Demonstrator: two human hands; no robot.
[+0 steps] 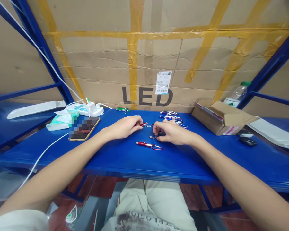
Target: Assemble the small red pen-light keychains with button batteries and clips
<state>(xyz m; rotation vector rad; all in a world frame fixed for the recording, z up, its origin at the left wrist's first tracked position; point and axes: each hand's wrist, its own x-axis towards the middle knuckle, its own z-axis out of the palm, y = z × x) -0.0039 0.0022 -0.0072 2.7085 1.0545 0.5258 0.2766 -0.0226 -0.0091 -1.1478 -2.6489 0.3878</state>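
Observation:
My left hand (pixel 128 126) is closed around a small red metal flashlight tube (pixel 144 124), its end poking out past the fingertips toward the right. My right hand (pixel 170 132) is bent down over the table, thumb and fingers curled close together beside small silver button cells (pixel 150 137); what lies between the fingertips is hidden. More button cells (pixel 148 126) sit in a short row between the two hands. Nearer to me, a red keychain flashlight (pixel 144 144) with a red carabiner clip (pixel 157 147) lies flat on the blue table (pixel 125 160).
Several blue flashlights (pixel 169 118) are piled behind my right hand, and green ones (pixel 122 109) lie at the back. To the left are a phone (pixel 86 130), a tissue pack (pixel 60 121) and a power strip (pixel 92 109). An open carton (pixel 216 117) and a black mouse (pixel 247 141) stand right.

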